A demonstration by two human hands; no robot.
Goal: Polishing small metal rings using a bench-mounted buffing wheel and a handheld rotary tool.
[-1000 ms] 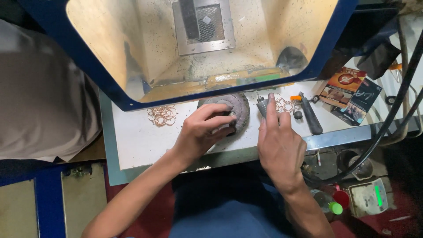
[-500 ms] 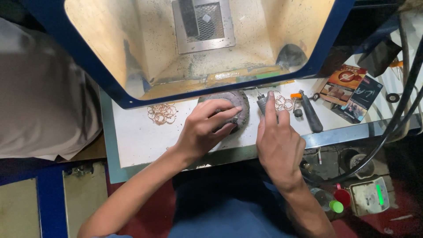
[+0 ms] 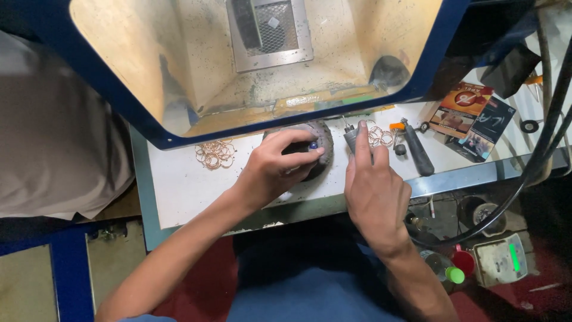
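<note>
Resting on the white bench, your left hand (image 3: 271, 173) pinches a small dark bead (image 3: 313, 145) over a round grey pad (image 3: 322, 137); your right hand (image 3: 375, 191) grips a grey handpiece (image 3: 351, 138). Beyond, copper rings (image 3: 215, 153) lie apart.

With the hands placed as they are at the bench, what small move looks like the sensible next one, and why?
Probably bring the grey handpiece in the right hand a little left, tip toward the dark round block. The left hand already rests on that block, fingers pinching something small at its top, while the tool tip seems just short of it.
</note>
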